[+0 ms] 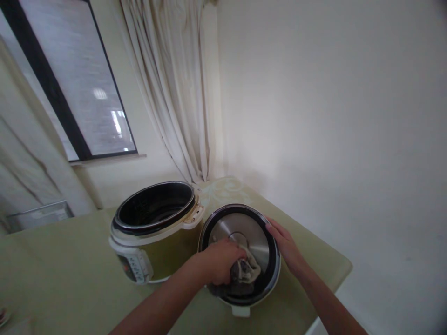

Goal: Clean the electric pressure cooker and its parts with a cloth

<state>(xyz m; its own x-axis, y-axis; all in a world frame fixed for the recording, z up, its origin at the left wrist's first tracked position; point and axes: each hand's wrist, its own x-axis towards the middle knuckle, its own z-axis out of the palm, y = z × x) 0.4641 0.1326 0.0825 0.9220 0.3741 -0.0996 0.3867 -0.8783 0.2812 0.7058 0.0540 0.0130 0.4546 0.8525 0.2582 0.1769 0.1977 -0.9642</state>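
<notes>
Your two forearms enter from the bottom edge, left and right, and converge on the lid [260,232]. The lid is located at the near right part of the table [77,270], inner face turned toward you. A pale tab [240,311] projects from its lower edge. The inner face consists of a brushed metal disc surrounded by a black ring.

Your left hand [223,261] is closed around a crumpled grey-and-cream cloth [249,269] and bears it against the lower part of the inner face. Your right hand [285,242] is at the right rim: one digit lies over the edge, the others run partly out of sight behind it. How firmly that grip is closed cannot be told.

Immediately left of the lid stands the cooker body [176,255], upright and uncovered. Contact between the two cannot be determined from this angle. A control panel [136,266] is set in the front of the body; the dark inner pot [153,207] is seated in the top opening.

Behind the table are a plain wall [331,116], a cream curtain [174,83] and a dark-framed window [84,79].
</notes>
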